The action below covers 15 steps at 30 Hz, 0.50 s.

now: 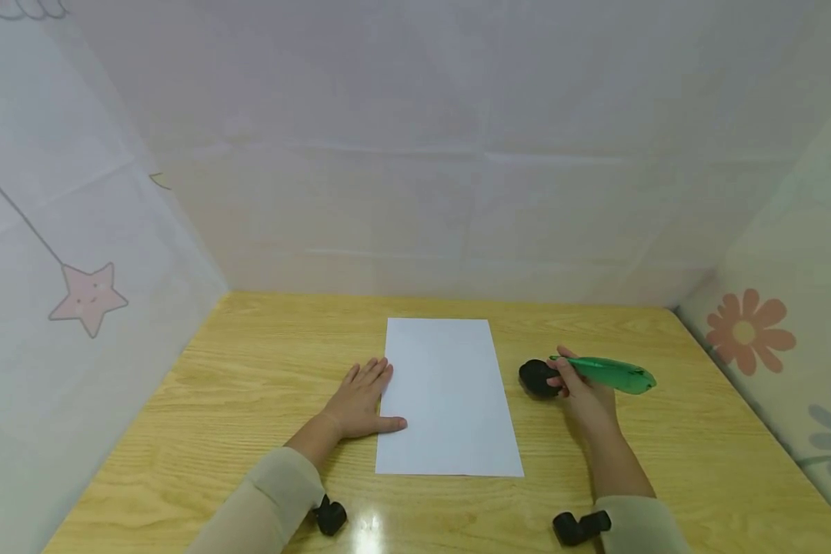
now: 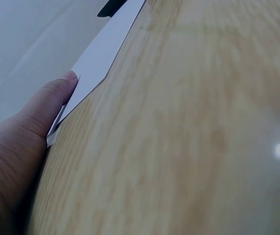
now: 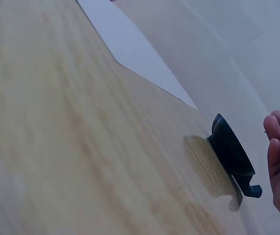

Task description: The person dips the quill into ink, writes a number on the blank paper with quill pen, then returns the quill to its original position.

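My left hand (image 1: pixel 358 405) lies with spread fingers across the left edge of a white paper sheet (image 1: pixel 448 396). In the left wrist view its thumb (image 2: pixel 57 93) rests on the sheet's edge. My right hand (image 1: pixel 587 394) pinches a shiny green feather-shaped thing (image 1: pixel 612 375), whose wide end points to the right. Only a trace of green shows between the fingers (image 3: pixel 273 128) in the right wrist view. Just left of that hand stands a black rounded object (image 1: pixel 536 378). From the side it looks like a shallow dish (image 3: pixel 230 149) with a small hooked tab, apart from the fingers.
The wooden table (image 1: pixel 270 369) meets pale cloth walls at the back and both sides. A pink star (image 1: pixel 90 298) and an orange flower (image 1: pixel 751 331) are printed on them. Black wrist cameras (image 1: pixel 330 515) sit by both sleeves, close to the table's near side.
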### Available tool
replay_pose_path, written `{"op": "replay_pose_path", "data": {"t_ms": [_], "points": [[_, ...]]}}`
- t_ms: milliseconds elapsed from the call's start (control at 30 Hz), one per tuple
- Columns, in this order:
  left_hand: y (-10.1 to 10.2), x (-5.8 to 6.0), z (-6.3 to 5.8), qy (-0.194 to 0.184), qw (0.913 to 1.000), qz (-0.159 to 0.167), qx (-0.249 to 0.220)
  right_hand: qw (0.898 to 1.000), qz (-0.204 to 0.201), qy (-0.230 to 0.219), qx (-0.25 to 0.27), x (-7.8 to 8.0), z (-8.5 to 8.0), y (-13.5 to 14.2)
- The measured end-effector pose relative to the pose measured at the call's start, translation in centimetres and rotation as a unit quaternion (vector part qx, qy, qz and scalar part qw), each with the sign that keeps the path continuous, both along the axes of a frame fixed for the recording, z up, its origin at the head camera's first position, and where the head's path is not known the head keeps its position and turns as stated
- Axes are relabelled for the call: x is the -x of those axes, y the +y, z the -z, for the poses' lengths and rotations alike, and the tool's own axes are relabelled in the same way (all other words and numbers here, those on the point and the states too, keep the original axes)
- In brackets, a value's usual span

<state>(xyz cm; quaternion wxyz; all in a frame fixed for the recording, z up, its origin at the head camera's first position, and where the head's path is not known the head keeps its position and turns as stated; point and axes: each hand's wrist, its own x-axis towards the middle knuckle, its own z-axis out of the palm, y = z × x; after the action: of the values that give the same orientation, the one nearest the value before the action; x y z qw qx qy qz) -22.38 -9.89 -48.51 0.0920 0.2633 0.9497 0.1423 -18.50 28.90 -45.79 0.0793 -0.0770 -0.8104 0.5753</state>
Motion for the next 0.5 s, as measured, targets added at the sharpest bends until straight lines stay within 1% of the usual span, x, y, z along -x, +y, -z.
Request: {"op": "replay_pose_path", "data": {"t_ms": [233,367,500], "points": [[-0.16,0.19,0.39,0.006,1.0000,0.007,0.000,0.999,0.007,0.004,0.031,0.10,-0.03,0.04],[-0.05,0.11,0.18,0.004,1.0000,0.001,0.008,0.999,0.034,-0.002,0.036,0.20,-0.03,-0.10],[0.03,-0.03,-0.02,0.005,0.9999,-0.002,0.011,0.998,0.059,-0.013,0.028,0.20,-0.08,-0.07]]}}
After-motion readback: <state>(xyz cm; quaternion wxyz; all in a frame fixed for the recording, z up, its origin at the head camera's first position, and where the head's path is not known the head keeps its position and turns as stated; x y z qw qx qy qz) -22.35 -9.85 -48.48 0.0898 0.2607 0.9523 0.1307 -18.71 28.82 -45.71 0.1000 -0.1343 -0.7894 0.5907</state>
